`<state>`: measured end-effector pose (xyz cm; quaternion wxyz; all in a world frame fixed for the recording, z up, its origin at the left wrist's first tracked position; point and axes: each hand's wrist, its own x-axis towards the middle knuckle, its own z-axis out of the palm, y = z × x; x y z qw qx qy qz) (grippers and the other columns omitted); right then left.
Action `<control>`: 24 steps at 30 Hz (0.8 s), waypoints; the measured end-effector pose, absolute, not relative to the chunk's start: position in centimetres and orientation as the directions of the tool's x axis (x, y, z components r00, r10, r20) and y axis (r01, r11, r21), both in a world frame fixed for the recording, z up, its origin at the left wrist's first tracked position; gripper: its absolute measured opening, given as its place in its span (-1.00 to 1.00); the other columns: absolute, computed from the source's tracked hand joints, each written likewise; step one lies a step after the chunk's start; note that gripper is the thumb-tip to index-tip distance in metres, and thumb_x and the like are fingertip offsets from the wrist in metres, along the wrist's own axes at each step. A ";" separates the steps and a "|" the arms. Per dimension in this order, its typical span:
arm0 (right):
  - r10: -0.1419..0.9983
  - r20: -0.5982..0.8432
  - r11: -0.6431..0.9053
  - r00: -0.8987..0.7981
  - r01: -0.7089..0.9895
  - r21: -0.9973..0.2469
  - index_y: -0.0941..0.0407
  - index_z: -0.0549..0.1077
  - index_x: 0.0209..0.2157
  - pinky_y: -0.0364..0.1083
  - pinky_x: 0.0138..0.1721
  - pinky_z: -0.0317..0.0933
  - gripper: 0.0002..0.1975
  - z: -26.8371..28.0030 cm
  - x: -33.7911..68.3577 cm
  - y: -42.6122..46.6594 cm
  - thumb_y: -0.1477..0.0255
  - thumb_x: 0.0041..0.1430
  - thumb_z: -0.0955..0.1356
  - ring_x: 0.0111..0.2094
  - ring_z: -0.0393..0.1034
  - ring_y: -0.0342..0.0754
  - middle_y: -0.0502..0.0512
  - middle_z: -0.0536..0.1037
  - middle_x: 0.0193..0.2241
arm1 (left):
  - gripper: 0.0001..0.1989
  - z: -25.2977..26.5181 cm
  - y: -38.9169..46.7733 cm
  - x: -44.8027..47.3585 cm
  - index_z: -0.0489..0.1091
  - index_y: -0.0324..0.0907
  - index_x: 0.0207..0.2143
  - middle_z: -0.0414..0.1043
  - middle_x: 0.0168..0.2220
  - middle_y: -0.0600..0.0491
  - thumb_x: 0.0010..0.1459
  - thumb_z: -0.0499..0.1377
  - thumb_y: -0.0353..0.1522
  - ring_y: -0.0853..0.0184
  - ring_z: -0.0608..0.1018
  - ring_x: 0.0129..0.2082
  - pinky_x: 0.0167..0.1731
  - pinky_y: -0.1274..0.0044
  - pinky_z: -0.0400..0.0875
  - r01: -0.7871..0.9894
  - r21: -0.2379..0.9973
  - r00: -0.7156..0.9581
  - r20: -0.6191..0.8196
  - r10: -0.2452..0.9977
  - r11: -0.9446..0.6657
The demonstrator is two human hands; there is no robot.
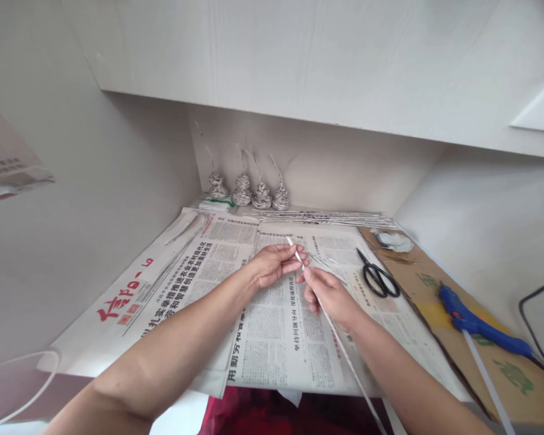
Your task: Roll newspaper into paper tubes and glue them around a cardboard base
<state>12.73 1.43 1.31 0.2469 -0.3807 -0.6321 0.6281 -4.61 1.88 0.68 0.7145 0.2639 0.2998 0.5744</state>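
A long thin rolled-paper stick runs from between my hands down past the table's front edge. Near its white upper end, my left hand pinches it between thumb and fingers. Just below, my right hand is closed on the same stick. Both hands are above newspaper sheets spread over the table. Right of my hands lie black-handled scissors, and some thin pale strips rest on the paper behind them.
Several woven gourd-shaped pieces stand along the back wall, beside a bundle of paper sticks. On the right, a blue glue gun with a white glue stick lies on cardboard. A low overhanging panel spans above.
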 end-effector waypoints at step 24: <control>0.793 -0.194 -0.115 -0.578 0.170 -0.979 0.08 0.36 -0.37 -0.17 -0.64 0.00 -0.67 0.9 13.0 1.4 0.08 0.11 0.27 -0.69 0.07 -0.21 -0.12 0.20 -0.68 | -0.87 0.3 1.8 -4.0 0.45 -0.42 -0.28 0.49 -0.34 -0.13 0.09 0.16 -0.56 0.33 0.57 -0.30 -0.19 0.57 0.48 -0.659 0.719 0.155 -0.158 0.975 0.221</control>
